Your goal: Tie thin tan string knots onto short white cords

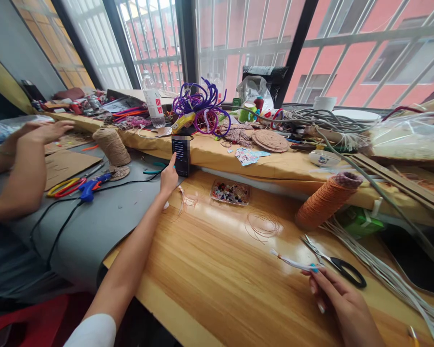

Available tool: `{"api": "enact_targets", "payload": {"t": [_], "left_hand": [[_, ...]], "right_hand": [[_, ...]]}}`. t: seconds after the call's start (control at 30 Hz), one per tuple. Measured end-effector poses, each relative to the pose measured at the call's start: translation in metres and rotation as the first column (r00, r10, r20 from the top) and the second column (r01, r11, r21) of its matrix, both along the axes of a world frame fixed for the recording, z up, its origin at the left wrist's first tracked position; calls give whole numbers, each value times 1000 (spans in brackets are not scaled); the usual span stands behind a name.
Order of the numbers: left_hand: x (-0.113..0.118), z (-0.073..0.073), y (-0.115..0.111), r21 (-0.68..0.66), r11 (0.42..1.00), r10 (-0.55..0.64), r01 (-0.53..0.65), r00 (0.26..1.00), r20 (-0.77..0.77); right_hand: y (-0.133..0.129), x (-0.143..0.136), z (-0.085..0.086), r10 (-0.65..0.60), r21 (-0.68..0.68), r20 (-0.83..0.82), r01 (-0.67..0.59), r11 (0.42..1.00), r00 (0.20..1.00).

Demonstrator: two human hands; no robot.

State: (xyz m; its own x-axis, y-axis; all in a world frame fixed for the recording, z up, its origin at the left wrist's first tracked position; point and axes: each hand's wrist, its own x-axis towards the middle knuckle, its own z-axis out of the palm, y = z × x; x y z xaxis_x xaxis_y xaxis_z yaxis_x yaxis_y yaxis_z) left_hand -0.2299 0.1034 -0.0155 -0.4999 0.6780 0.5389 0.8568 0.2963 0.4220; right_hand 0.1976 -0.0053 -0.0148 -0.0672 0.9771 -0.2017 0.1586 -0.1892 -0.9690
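Observation:
My left hand (169,179) reaches out with its index finger stretched to the screen of an upright dark phone (181,161); it holds nothing, and its other fingers are curled. At the lower right, my right hand (329,286) pinches a short bundle of white cord (294,263) between thumb and fingers. The bundle points left over the wooden table and has a thin orange-brown wrap near its far end. Black-handled scissors (334,261) lie partly opened just beyond my right hand. A loose coil of thin brown cord (263,225) rests on the wood behind the bundle.
A bead tray (230,192) sits by the cluttered yellow-covered ledge (217,153). An orange thread cone (327,200) leans at the right, near long white cords (383,274). At left are another person's arms (29,168), a twine spool (112,146) and a blue glue gun (90,188).

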Motion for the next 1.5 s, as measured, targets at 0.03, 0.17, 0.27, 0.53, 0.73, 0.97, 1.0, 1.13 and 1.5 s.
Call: {"api": "enact_targets", "payload": {"t": [0.03,0.17,0.27,0.53,0.73,0.97,1.0,1.13,1.5], "left_hand": [[0,0,0,-3,1000,-8,8,1000,-4],[3,3,0,-58,998,-34,32,999,-31],[6,5,1,-105,993,-66,60,996,-58],[5,5,3,-131,988,-92,84,994,-53],[4,11,2,-116,992,-57,46,994,-97],[8,5,-3,-194,981,-52,15,982,-184],[10,3,-5,-212,977,-44,0,978,-203],[15,-1,-12,-292,956,-37,-36,971,-238],[15,6,-13,-213,977,-20,-19,984,-179]], "right_hand": [[0,0,0,2,3,1,-2,1000,1000],[1,0,1,4,-5,-7,-4,1000,1000],[0,0,1,5,-5,-8,-5,1000,1000],[1,0,-1,9,5,1,-9,1000,1000],[1,0,-1,10,47,55,-13,999,998],[-1,-1,2,21,58,97,-27,998,995],[-1,-1,2,23,53,93,-28,998,995],[0,0,2,33,34,81,-36,999,996],[-2,-1,2,22,20,44,-23,1000,999]]}}
